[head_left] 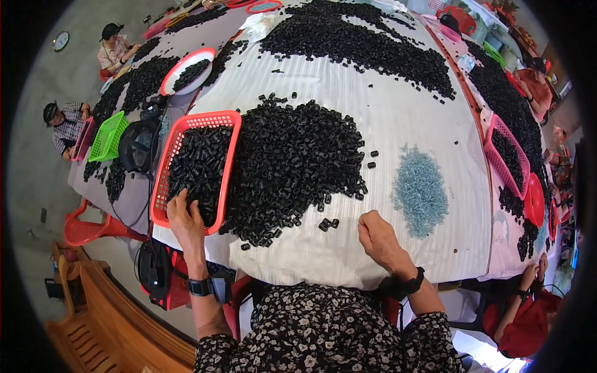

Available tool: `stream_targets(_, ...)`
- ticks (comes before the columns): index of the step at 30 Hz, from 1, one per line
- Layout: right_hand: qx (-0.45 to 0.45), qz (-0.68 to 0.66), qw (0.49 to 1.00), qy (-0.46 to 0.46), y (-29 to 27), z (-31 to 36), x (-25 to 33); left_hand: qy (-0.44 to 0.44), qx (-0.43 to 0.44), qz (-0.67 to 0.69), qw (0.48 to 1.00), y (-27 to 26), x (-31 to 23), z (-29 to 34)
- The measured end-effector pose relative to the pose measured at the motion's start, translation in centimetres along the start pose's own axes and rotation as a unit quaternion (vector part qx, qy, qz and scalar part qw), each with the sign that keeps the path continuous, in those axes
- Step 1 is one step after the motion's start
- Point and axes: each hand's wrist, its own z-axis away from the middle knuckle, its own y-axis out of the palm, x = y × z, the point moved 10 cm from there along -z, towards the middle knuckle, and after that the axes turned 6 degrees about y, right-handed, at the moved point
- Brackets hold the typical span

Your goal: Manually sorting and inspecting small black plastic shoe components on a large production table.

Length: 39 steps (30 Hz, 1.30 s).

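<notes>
My left hand (186, 219) reaches over the near end of a red plastic basket (231, 161) filled with small black tubular plastic pieces (198, 155). Its fingers are apart and just above the pieces, with nothing visible between them. To the right of the basket spreads a large loose heap of the same black pieces (292, 158). My right hand (380, 241) is closed above the white table cover, fingers curled in; whatever they may hold is hidden. It is nearest to a pile of small clear bluish pieces (421, 193) on its right and a few stray black pieces (328, 224) on its left.
Another broad heap of black pieces (367, 46) covers the far table. A white basin with a red rim (188, 71), a green basket (109, 137) and a black fan (138, 146) stand left. A pink basket (507, 155) is at right. Several people sit around the tables.
</notes>
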Motion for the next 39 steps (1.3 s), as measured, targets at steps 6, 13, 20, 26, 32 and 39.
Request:
stream_targets(6,-0.009,-0.082,0.995,0.05,1.3,-1.0,-1.9,0.184,-0.006,0.131,0.974,-0.7,-9.3,1.8)
stream_targets(13,-0.022,-0.107,0.99,0.087,1.4,-1.1,-2.9,0.263,0.174,0.088,0.945,8.3,-17.3,8.8)
stream_targets(20,-0.023,-0.089,0.993,0.073,1.4,-1.1,-2.8,0.252,0.211,0.167,0.929,9.4,-18.6,9.2)
stream_targets(26,-0.027,-0.09,0.993,0.07,1.3,-1.2,-2.8,0.222,0.215,0.264,0.914,8.5,-18.2,9.6)
stream_targets(32,-0.02,-0.094,0.992,0.076,1.1,-1.1,-2.6,0.208,0.242,0.285,0.904,8.9,-17.5,10.0)
stream_targets(39,-0.043,-0.083,0.995,0.021,0.6,-1.2,-1.6,0.198,0.17,0.28,0.924,6.9,-16.6,8.7)
